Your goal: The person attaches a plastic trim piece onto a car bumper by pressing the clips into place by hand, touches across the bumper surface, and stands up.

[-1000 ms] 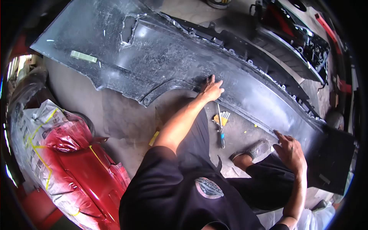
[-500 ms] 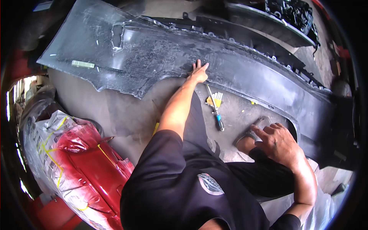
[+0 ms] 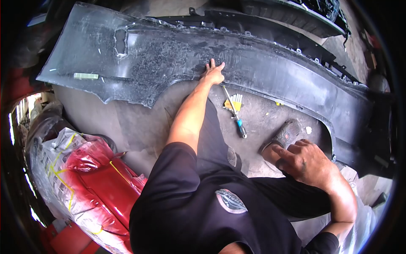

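A long dark car bumper cover (image 3: pixel 270 70) lies across the floor in front of me, its inner side apparently facing up. My left hand (image 3: pixel 212 75) rests on it near the cut-out edge, fingers spread. Just below that hand lies a screwdriver (image 3: pixel 241 128) with a blue and black handle, its shaft pointing towards the bumper. Beside the shaft is a small yellow holder with white sticks (image 3: pixel 235 101). My right hand (image 3: pixel 308 163) is over my bent leg, close to my shoe (image 3: pixel 286 133). Its fingers are curled and hide the palm; I see no object there.
A red painted panel (image 3: pixel 103 186), masked with paper and yellow tape, stands at the lower left. Another dark car part (image 3: pixel 292 19) lies at the far side. A pale green strip (image 3: pixel 86 76) sits on the bumper, left of a ragged hole (image 3: pixel 121 42).
The view has shifted slightly. My left hand stays on the same area of the bumper. My right hand has shifted a little towards my body, uncovering more of the shoe.
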`<state>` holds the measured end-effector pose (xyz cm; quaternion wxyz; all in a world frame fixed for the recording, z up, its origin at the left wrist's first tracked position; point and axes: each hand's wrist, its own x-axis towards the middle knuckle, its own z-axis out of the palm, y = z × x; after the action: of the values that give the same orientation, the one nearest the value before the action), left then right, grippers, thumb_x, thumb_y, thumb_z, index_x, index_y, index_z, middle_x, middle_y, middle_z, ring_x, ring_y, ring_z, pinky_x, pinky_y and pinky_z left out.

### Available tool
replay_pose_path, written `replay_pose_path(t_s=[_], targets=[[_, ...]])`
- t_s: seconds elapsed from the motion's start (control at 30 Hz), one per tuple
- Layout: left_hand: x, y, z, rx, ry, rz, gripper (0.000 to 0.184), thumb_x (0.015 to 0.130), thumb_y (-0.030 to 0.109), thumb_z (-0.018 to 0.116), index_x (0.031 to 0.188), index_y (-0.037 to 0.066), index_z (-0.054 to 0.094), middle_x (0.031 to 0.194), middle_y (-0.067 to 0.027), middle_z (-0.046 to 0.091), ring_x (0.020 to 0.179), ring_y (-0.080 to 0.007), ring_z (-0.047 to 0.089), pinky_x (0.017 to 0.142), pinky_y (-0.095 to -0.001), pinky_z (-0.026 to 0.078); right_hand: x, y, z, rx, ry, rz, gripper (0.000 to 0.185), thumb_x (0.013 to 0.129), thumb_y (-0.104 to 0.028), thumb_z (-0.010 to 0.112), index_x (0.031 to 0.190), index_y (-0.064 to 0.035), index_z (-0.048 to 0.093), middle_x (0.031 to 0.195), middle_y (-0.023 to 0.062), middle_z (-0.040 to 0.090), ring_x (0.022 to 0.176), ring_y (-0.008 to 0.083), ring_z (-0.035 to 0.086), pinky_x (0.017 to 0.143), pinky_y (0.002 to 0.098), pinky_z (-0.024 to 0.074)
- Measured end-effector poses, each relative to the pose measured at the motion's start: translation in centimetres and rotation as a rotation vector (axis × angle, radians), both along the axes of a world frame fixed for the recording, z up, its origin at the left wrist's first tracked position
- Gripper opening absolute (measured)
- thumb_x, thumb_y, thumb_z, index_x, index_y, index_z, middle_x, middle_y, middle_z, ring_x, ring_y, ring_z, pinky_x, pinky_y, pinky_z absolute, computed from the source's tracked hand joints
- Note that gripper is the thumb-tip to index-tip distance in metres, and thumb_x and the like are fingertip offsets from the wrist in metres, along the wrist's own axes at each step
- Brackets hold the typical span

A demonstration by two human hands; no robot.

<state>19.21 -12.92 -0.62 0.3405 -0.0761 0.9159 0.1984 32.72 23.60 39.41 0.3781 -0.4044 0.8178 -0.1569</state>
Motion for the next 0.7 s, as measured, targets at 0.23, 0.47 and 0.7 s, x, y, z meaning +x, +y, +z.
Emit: replay_pose_path(t_s=[0.23, 0.47, 0.7], targets=[[0.4, -0.3, 0.6, 0.023, 0.027, -0.018, 0.083, 0.086, 0.013, 0.058, 0.162, 0.037, 0.036, 0.175, -0.0169, -0.001, 0.159, -0.0483, 0.009, 0.125, -0.0611, 0.026, 0.4, 0.2, 0.2, -0.044, 0.002, 0.049, 0.047, 0.091, -0.019, 0.072, 0.134, -0.0056, 0.063, 0.104, 0.0119, 0.070, 0.094, 0.0310, 0.071, 0.087, 0.0439, 0.0541], [-0.1, -0.2, 1.4, 0.013, -0.044, -0.093, 0.086, 0.087, 0.010, 0.059, 0.165, 0.032, 0.030, 0.171, -0.0287, -0.008, 0.155, -0.0564, 0.005, 0.128, -0.0507, 0.022, 0.6, 1.0, 0.3, -0.068, 0.038, -0.019, 0.051, 0.088, -0.018, 0.074, 0.136, -0.0053, 0.061, 0.099, 0.0115, 0.069, 0.094, 0.0298, 0.069, 0.087, 0.0420, 0.0525], [-0.2, -0.1, 2.1, 0.021, -0.043, -0.108, 0.083, 0.087, 0.008, 0.053, 0.165, 0.027, 0.031, 0.170, -0.0317, -0.004, 0.154, -0.0590, 0.006, 0.128, -0.0524, 0.020, 1.5, 1.6, -0.1, -0.149, 0.056, -0.068, 0.059, 0.084, -0.019, 0.078, 0.138, -0.0062, 0.058, 0.100, 0.0112, 0.069, 0.092, 0.0301, 0.068, 0.087, 0.0430, 0.0507]])
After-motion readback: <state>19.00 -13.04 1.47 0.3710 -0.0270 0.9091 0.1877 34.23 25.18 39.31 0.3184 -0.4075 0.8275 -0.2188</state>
